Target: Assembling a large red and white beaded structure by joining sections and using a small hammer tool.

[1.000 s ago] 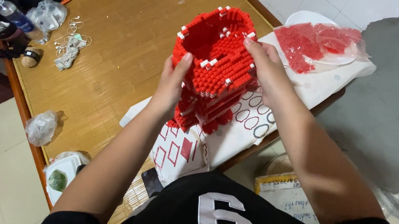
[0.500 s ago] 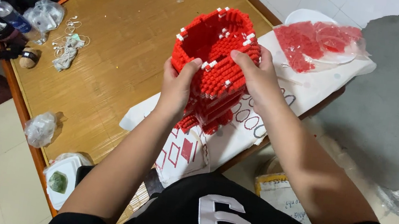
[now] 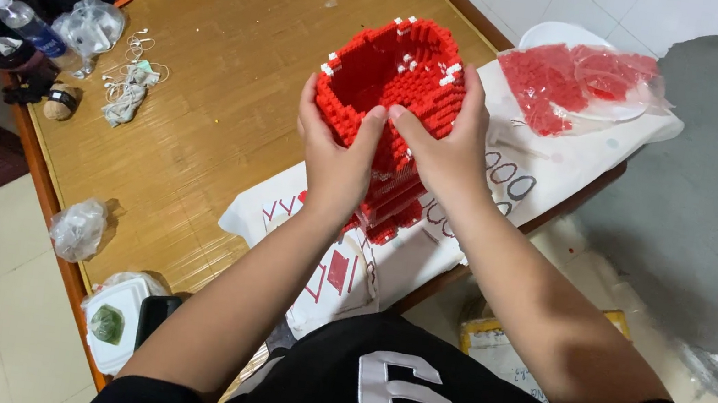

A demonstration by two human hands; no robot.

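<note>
Over wooden table (image 3: 204, 116): both hands on hollow red toy-brick model (image 3: 393, 86).
Left hand (image 3: 337, 157) and right hand (image 3: 444, 148) clasp its near wall, fingers (image 3: 368, 129) wrapped tight; model sits above white printed sheet (image 3: 341, 264).

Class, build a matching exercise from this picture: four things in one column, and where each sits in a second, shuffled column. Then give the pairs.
1 red brick model
2 bag of red bricks
3 water bottle
4 tangled cord

A top left, at the table's edge
B between both hands
C on the white plate, top right
D on the wooden mat, left of the model

Pairs: 1-B, 2-C, 3-A, 4-D
</note>
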